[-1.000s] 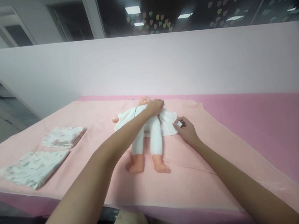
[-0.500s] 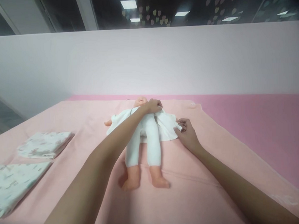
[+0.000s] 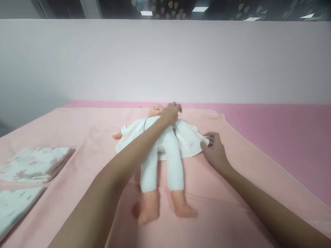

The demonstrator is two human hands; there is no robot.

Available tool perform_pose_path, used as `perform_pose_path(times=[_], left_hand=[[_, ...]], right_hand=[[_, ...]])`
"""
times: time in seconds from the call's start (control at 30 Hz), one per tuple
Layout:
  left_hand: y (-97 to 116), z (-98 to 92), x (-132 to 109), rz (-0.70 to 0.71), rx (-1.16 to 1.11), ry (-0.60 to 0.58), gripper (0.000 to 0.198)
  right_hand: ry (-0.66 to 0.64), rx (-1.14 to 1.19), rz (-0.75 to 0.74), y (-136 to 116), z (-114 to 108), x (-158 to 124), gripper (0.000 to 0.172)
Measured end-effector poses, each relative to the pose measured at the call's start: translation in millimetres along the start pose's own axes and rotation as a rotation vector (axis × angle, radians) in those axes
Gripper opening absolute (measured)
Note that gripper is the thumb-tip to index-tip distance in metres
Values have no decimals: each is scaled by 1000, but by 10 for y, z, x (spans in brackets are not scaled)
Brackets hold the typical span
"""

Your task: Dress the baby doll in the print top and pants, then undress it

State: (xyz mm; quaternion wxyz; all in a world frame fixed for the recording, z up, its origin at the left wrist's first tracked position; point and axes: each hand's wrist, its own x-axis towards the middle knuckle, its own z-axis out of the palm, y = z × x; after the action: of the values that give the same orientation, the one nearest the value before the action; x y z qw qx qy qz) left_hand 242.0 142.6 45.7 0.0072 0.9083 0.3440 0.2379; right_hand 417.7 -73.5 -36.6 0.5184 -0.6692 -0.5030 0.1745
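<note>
A baby doll (image 3: 161, 164) in white leggings lies on its back on a pink towel (image 3: 238, 193), head toward the wall. A white garment (image 3: 187, 139) is spread open under and around its torso. My left hand (image 3: 170, 113) reaches across the doll and rests at its neck and shoulder, fingers curled on the garment's collar. My right hand (image 3: 213, 149) pinches the garment's outer edge at the doll's side, where the sleeve lies.
Two folded patterned cloths, one (image 3: 33, 164) farther and one (image 3: 8, 211) nearer, lie at the left on the towel. A darker pink surface (image 3: 290, 134) extends to the right. A pale wall (image 3: 163, 59) stands just behind the doll's head.
The view has shifted closer and slightly right. My right hand has drawn the garment's edge a little outward to the right. My left hand stays at the doll's collar.
</note>
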Motion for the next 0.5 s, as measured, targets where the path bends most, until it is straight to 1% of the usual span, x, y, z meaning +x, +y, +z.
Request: perform_pose_path(times=[0.07, 0.13, 0.23, 0.3, 0.37, 0.43, 0.5], left_hand=[[34, -64, -54, -2, 24, 50, 30], [42, -157, -141, 5, 4, 117, 26], [12, -343, -363, 48, -65, 159, 17], [-30, -486, -580, 95, -129, 146, 14], [-97, -620, -842, 115, -169, 139, 18], [-204, -722, -1131, 66, -132, 154, 22], [-355, -782, -1428, -23, -55, 196, 26]], right_hand=[[-5, -66, 68, -17, -11, -3, 45], [-23, -102, 113, -15, -12, 1, 46], [-51, -102, 114, 1, -6, 9, 47], [-50, -69, 97, 0, -5, 10, 47], [-27, -17, 70, -18, -12, 3, 46], [8, 26, 33, -47, -26, -12, 43], [49, 43, -15, -67, -40, -30, 38]])
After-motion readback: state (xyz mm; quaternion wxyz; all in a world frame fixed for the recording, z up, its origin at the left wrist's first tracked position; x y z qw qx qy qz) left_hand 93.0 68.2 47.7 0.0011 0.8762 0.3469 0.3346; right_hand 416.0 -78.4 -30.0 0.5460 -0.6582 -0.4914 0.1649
